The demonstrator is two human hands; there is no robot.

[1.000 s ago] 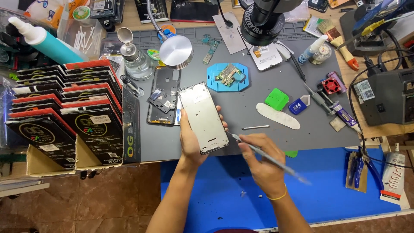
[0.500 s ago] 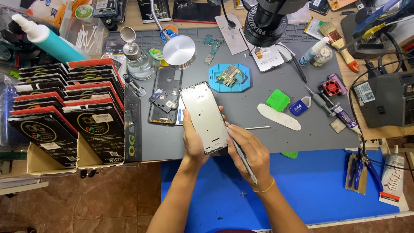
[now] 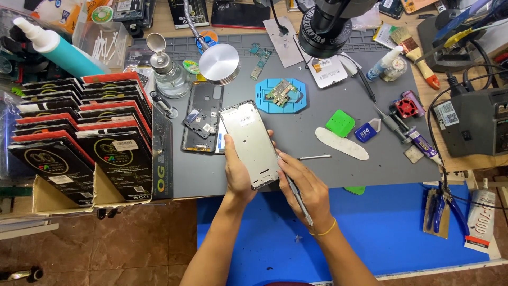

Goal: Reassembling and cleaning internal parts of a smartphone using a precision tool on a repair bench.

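Note:
My left hand (image 3: 238, 172) grips a silver phone frame (image 3: 250, 140) from below, holding it over the front of the grey work mat (image 3: 317, 175). My right hand (image 3: 307, 188) pinches a thin metal tool (image 3: 299, 201) like a pen, with its tip against the frame's lower right edge. A black phone back housing (image 3: 201, 116) lies on the mat just left of the frame. Behind it sits a blue holder with a green circuit board (image 3: 284, 95).
Stacked black and red boxes (image 3: 79, 137) fill the left. A round lamp head (image 3: 218, 63), a liquid dispenser bottle (image 3: 166, 71) and a microscope (image 3: 330, 24) stand at the back. Green pick (image 3: 340, 123), white spudger (image 3: 341, 143), glue tube (image 3: 420, 143), pliers (image 3: 439, 206) and a grey station (image 3: 476, 122) lie right.
My right hand moved left from over the blue surface to the phone frame, bringing the thin tool's tip to the frame's lower right edge. My left hand kept its hold.

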